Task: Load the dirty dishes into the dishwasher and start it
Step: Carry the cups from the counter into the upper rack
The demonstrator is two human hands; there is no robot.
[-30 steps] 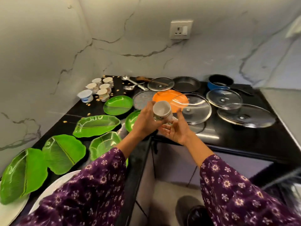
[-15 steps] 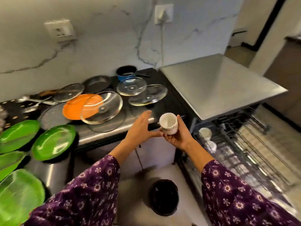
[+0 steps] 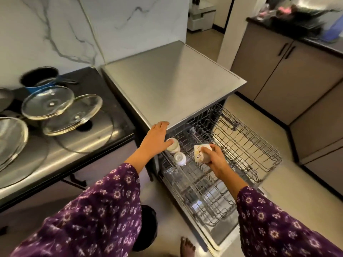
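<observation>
White cup [image 3: 201,153] gripped sideways in right hand [image 3: 216,161] over pulled-out rack [image 3: 250,145], left hand [image 3: 156,140] flat, fingers relaxed, at dishwasher [image 3: 172,80] corner.

A white marble wall [image 3: 130,25] with grey veins stands at the back, and a thin white cable [image 3: 90,25] runs down it slantwise. Below it, at left, lies a black counter [image 3: 115,115] with a glossy top. On the beige floor [image 3: 306,201] beside it stands a round black bin [image 3: 148,225]. Taupe cabinets [image 3: 269,67] with black handles [image 3: 286,49] line the right side under a dark far counter [image 3: 315,41] that carries blurred pink and blue things. Through a doorway, white furniture [image 3: 200,17] shows.
</observation>
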